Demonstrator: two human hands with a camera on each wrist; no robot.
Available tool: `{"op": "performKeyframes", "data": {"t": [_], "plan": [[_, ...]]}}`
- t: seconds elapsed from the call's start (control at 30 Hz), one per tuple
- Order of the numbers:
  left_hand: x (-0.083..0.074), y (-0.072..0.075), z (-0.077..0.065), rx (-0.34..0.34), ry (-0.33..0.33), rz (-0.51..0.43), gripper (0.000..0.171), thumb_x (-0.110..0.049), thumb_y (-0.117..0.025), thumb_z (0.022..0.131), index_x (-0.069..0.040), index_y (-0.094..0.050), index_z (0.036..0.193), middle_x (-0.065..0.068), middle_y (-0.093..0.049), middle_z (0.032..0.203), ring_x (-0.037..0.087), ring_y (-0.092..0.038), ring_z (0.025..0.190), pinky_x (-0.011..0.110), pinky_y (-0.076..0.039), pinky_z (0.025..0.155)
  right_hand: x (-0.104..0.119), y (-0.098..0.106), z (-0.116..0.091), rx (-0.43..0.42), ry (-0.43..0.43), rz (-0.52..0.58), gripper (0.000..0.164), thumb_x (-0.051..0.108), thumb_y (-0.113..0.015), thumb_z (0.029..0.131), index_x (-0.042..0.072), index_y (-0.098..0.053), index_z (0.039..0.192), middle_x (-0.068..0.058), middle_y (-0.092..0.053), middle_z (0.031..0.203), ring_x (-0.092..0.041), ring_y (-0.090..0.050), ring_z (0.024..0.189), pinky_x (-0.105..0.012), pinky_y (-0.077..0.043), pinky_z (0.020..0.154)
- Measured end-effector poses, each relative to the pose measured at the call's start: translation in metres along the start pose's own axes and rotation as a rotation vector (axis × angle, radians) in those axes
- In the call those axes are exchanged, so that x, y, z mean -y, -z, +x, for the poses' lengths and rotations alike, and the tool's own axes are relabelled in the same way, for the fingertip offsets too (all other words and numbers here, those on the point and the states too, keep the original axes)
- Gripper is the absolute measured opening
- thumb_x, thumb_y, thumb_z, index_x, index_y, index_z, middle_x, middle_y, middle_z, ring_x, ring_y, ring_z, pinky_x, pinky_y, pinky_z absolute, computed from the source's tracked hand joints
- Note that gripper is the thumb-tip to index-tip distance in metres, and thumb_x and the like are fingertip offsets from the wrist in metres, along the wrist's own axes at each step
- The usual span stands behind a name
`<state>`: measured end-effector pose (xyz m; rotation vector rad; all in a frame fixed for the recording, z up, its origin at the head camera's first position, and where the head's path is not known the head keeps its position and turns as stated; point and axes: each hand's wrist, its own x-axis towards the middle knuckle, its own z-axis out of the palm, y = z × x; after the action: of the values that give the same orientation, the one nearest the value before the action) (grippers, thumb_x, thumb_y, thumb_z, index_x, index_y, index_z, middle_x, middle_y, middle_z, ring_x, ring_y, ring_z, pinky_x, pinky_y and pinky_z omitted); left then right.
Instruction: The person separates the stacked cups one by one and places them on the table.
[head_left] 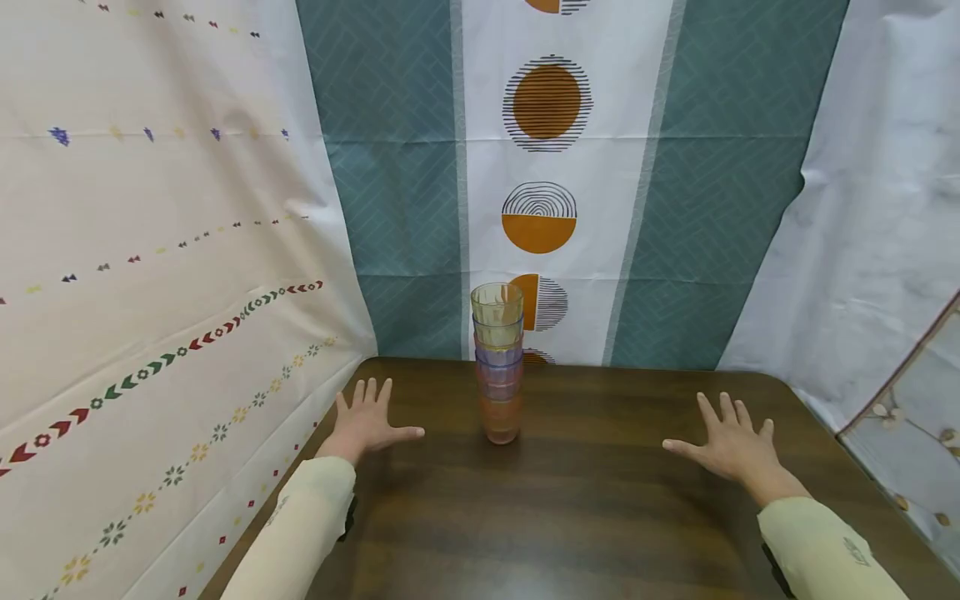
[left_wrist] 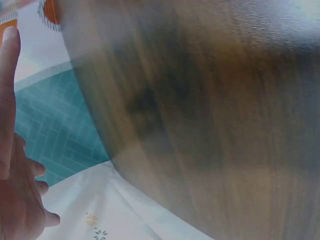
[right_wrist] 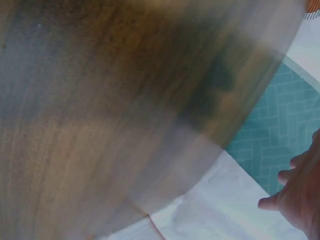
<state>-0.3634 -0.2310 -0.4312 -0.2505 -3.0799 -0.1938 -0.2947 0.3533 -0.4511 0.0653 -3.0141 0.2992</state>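
Observation:
A tall stack of nested see-through tumblers (head_left: pixel 498 367) stands upright on the brown wooden table (head_left: pixel 585 500), near its back edge. The top tumbler is yellowish; purple, pink and orange ones show below it. To the left of the stack, my left hand (head_left: pixel 365 422) hovers with fingers spread and thumb pointing toward the tumblers. My right hand (head_left: pixel 731 443) is farther off on the right side, its fingers likewise spread. Neither hand touches anything. Each wrist view catches part of a hand, the left hand (left_wrist: pixel 17 185) and the right hand (right_wrist: pixel 300 190), over the table's edge.
Behind the table hangs a teal and white cloth (head_left: pixel 405 208) with orange circle prints. A white patterned cloth (head_left: pixel 187 250) covers the left side, and a whitish cloth (head_left: pixel 862 208) hangs at the right. The table's back corners are rounded.

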Motion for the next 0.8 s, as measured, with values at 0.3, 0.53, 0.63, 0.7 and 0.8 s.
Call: {"op": "performKeyframes", "data": {"t": [0.3, 0.53, 0.63, 0.7, 0.8], "plan": [[0.000, 0.012, 0.002, 0.013, 0.022, -0.017, 0.130, -0.089, -0.055, 0.070, -0.001, -0.014, 0.157, 0.033, -0.012, 0.158, 0.052, -0.005, 0.145, 0.075, -0.002, 0.109, 0.012, 0.011, 0.010, -0.026, 0.028, -0.019, 0.119, 0.084, -0.047, 0.081, -0.004, -0.017, 0.155, -0.044, -0.012, 0.151, -0.062, -0.012, 0.136, -0.084, 0.000, 0.097], [-0.008, 0.026, 0.009, -0.002, 0.015, -0.037, 0.129, -0.087, -0.056, 0.071, 0.000, -0.015, 0.157, 0.033, -0.013, 0.158, 0.052, -0.007, 0.145, 0.074, -0.007, 0.109, 0.019, 0.018, 0.015, -0.035, 0.033, -0.018, 0.118, 0.083, -0.048, 0.081, -0.005, -0.018, 0.154, -0.044, -0.014, 0.151, -0.061, -0.014, 0.137, -0.082, -0.001, 0.099], [-0.010, 0.031, 0.013, -0.006, 0.009, -0.036, 0.130, -0.088, -0.054, 0.071, -0.001, -0.014, 0.157, 0.033, -0.013, 0.158, 0.051, -0.007, 0.145, 0.074, -0.007, 0.109, 0.023, 0.020, 0.018, -0.038, 0.041, -0.018, 0.117, 0.082, -0.049, 0.082, -0.005, -0.019, 0.154, -0.043, -0.015, 0.151, -0.061, -0.014, 0.137, -0.081, -0.002, 0.100], [-0.011, 0.034, 0.015, -0.010, 0.008, -0.039, 0.130, -0.089, -0.054, 0.070, -0.001, -0.013, 0.158, 0.032, -0.012, 0.159, 0.051, -0.006, 0.146, 0.074, -0.006, 0.109, 0.026, 0.021, 0.020, -0.040, 0.049, -0.018, 0.117, 0.082, -0.049, 0.082, -0.005, -0.019, 0.154, -0.043, -0.015, 0.151, -0.061, -0.014, 0.137, -0.081, -0.003, 0.101], [-0.014, 0.039, 0.017, -0.017, 0.002, -0.050, 0.129, -0.088, -0.055, 0.071, -0.002, -0.013, 0.158, 0.032, -0.012, 0.159, 0.050, -0.007, 0.146, 0.074, -0.005, 0.109, 0.029, 0.026, 0.023, -0.040, 0.060, -0.027, 0.118, 0.083, -0.049, 0.081, -0.004, -0.019, 0.154, -0.043, -0.015, 0.151, -0.061, -0.014, 0.137, -0.081, -0.003, 0.101]]}}
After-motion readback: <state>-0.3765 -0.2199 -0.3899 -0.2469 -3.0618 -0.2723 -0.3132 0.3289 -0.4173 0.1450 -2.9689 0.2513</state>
